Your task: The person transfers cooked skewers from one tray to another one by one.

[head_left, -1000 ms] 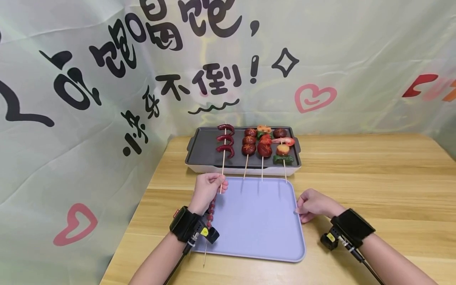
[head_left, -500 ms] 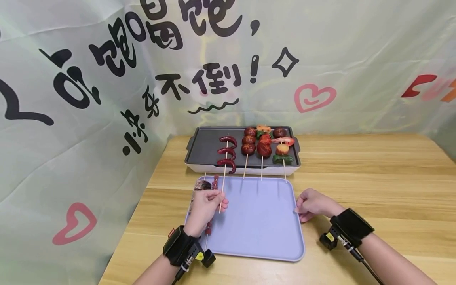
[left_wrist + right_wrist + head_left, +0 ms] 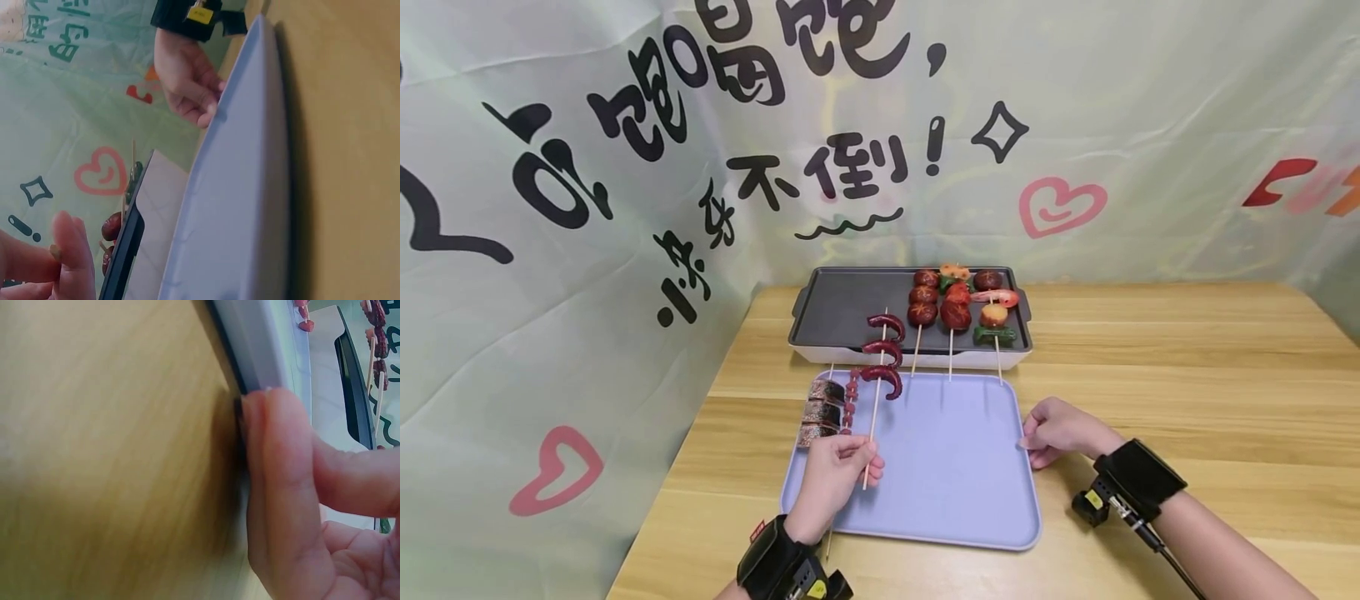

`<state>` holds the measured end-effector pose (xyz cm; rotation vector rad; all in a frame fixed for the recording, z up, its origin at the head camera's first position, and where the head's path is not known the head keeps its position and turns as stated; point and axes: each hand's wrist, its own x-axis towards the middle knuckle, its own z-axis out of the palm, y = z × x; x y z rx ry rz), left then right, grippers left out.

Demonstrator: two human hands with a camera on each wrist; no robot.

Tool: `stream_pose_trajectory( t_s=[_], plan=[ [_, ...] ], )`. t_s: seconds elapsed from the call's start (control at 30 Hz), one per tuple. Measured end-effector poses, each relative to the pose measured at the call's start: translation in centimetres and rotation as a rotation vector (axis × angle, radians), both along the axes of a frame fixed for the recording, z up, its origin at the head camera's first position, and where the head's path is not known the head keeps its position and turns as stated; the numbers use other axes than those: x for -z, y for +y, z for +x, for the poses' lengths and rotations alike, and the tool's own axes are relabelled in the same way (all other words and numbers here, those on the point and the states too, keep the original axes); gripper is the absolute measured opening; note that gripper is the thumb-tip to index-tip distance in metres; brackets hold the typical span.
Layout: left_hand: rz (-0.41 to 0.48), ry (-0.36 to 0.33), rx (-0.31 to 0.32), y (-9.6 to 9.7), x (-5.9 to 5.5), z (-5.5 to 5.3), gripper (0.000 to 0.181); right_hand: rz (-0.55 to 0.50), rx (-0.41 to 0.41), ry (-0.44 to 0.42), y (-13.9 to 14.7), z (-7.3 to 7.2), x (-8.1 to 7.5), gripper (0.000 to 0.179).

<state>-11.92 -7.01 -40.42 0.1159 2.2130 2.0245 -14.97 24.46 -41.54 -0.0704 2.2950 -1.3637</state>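
In the head view my left hand [image 3: 837, 473] pinches the lower end of a tentacle skewer [image 3: 882, 353], with dark red curled pieces on a thin stick. The skewer is above the far part of a pale lilac tray [image 3: 955, 475], its top end overlapping the grill's front edge in view. My right hand [image 3: 1063, 429] grips the tray's right rim between thumb and fingers; the left wrist view also shows this right hand [image 3: 187, 87]. On the tray's left lie a skewer of dark-skinned chunks [image 3: 822, 414] and one of small red pieces [image 3: 850, 396], both partly hidden by my left hand and wrist.
Behind the tray stands a dark grill plate [image 3: 850, 304] on a white base. Mushroom skewers [image 3: 922, 313] and a mixed skewer with shrimp [image 3: 995, 315] lie on its right half. A printed cloth [image 3: 1150, 125] hangs behind the wooden table [image 3: 1187, 358].
My left hand has drawn the tentacle skewer off the grill, back toward me and over the tray. The skewers on the tray's left have come into view. My right hand stays at the rim.
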Motion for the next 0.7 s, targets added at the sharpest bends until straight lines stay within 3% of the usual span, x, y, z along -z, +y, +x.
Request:
stream_pose_trajectory(
  t_s=[0.7],
  plan=[
    [0.019,-0.037,-0.013,-1.1,1.4,3.8,0.02,-0.004,-0.007,0.003,0.0,0.0,-0.1,0.008]
  ],
)
